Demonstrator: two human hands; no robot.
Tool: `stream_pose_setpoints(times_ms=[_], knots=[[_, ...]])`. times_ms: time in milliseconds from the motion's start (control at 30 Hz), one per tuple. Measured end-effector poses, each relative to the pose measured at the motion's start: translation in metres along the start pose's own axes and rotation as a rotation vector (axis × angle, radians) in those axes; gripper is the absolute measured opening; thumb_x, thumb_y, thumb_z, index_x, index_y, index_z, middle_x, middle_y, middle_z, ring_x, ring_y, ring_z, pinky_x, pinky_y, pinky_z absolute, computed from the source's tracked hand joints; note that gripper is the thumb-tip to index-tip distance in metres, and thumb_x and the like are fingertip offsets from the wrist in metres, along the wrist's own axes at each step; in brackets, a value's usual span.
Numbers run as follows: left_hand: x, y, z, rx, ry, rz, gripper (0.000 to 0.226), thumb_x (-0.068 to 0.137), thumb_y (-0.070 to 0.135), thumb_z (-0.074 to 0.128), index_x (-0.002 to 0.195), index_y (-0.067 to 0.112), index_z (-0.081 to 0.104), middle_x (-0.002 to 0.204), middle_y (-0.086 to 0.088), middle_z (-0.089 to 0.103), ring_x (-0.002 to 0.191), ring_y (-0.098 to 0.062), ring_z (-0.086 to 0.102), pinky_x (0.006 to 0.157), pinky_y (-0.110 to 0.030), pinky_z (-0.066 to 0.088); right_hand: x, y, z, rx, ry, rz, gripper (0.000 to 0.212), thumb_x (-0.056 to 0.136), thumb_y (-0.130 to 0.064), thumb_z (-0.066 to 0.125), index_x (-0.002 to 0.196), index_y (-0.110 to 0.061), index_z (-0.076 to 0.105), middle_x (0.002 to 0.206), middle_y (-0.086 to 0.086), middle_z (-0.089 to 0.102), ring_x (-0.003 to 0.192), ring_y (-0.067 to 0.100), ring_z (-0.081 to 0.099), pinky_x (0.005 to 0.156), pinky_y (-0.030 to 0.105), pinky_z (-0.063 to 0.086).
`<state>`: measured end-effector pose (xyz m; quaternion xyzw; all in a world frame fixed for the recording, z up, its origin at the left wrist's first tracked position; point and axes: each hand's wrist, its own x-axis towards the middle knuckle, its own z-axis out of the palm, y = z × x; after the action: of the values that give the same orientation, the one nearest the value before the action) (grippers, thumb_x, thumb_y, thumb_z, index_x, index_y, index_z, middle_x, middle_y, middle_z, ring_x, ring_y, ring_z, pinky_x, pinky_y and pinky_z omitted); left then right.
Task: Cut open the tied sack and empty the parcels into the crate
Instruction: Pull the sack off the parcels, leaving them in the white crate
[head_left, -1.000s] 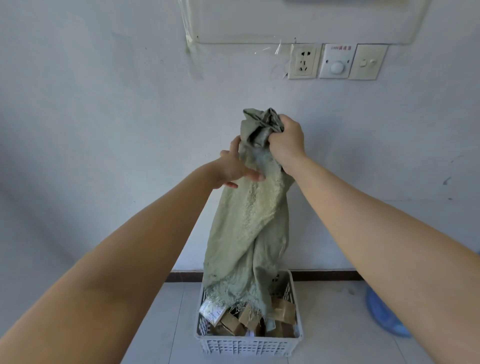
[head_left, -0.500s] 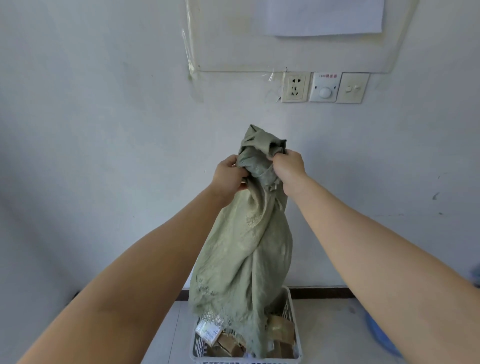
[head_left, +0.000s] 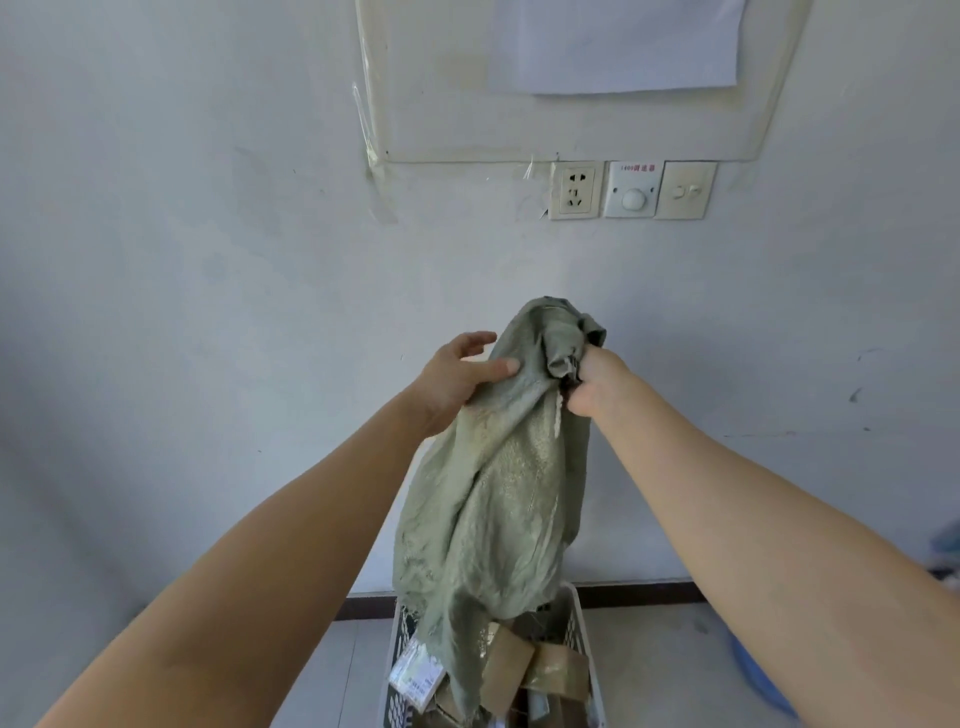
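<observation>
Head view, from left to right. The left hand is raised against the left side of the sack. Its thumb lies flat on the cloth and its fingers are stretched out and loosely spread beside the sack's edge, not curled round anything.

The grey-green sack hangs limp in the middle, well above the floor, with its bunched end at the top. Its frayed lower end dangles into the white crate on the tiled floor by the wall. Brown parcels lie inside the crate under the sack's mouth, and a clear packet with a printed label sits at the crate's left side. The cloth hides part of the crate, so I cannot tell how full it is.

The right hand grips the gathered top of the sack. Its fingers are closed into the folds and mostly hidden by the cloth.

On the wall above are a socket, a dial and a switch in a row, with a white sheet of paper higher up. Something blue, blurred, sits on the floor at the far right.
</observation>
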<state>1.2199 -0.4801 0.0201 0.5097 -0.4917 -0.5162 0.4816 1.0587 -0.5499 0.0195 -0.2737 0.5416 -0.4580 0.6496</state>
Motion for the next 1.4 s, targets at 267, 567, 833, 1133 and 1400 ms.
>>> stream_pose_setpoints(times_ms=[267, 567, 833, 1133, 1400], knots=[[-0.003, -0.018, 0.002, -0.019, -0.150, -0.109, 0.090, 0.072, 0.009, 0.079, 0.140, 0.036, 0.028, 0.131, -0.003, 0.052, 0.110, -0.030, 0.060, 0.081, -0.045, 0.056, -0.026, 0.007, 0.008, 0.058, -0.199, 0.094, 0.036, 0.100, -0.024, 0.043, 0.091, 0.004, 0.063, 0.087, 0.020, 0.067, 0.087, 0.032, 0.062, 0.071, 0.046, 0.055], [0.023, -0.032, 0.009, 0.016, 0.181, -0.075, 0.046, 0.069, -0.012, 0.068, 0.112, 0.003, 0.061, 0.097, -0.014, 0.065, 0.078, -0.027, 0.063, 0.058, -0.031, 0.056, -0.009, 0.006, -0.014, -0.212, -0.069, 0.089, 0.037, 0.084, -0.034, 0.064, 0.110, -0.011, 0.054, 0.110, 0.017, 0.056, 0.088, 0.030, 0.062, 0.066, 0.035, 0.058], [0.048, -0.006, 0.009, 0.036, 0.110, 0.078, 0.053, 0.067, 0.008, 0.079, 0.115, 0.015, 0.056, 0.102, -0.003, 0.065, 0.092, -0.024, 0.066, 0.076, -0.043, 0.058, -0.018, -0.020, 0.012, -0.220, 0.042, -0.678, 0.021, 0.081, -0.004, 0.068, 0.092, -0.021, 0.060, 0.095, 0.003, 0.067, 0.086, 0.019, 0.065, 0.073, 0.031, 0.054], [0.056, -0.028, -0.003, 0.110, 0.331, 0.172, 0.008, 0.081, 0.005, 0.066, 0.088, 0.006, 0.060, 0.075, -0.005, 0.061, 0.070, -0.022, 0.057, 0.070, -0.037, 0.053, -0.004, -0.004, 0.024, -0.434, 0.109, -0.807, 0.010, 0.086, -0.008, 0.061, 0.087, -0.017, 0.058, 0.084, 0.000, 0.062, 0.079, 0.016, 0.058, 0.069, 0.025, 0.049], [0.040, -0.049, -0.010, 0.379, -0.039, -0.210, 0.110, 0.057, 0.026, 0.089, 0.140, 0.039, 0.017, 0.130, 0.003, 0.033, 0.116, -0.025, 0.044, 0.055, -0.033, 0.055, -0.007, -0.003, 0.024, 0.295, -0.083, -0.046, 0.013, 0.092, 0.002, 0.052, 0.104, -0.003, 0.054, 0.093, 0.017, 0.060, 0.078, 0.024, 0.060, 0.054, 0.035, 0.050]])
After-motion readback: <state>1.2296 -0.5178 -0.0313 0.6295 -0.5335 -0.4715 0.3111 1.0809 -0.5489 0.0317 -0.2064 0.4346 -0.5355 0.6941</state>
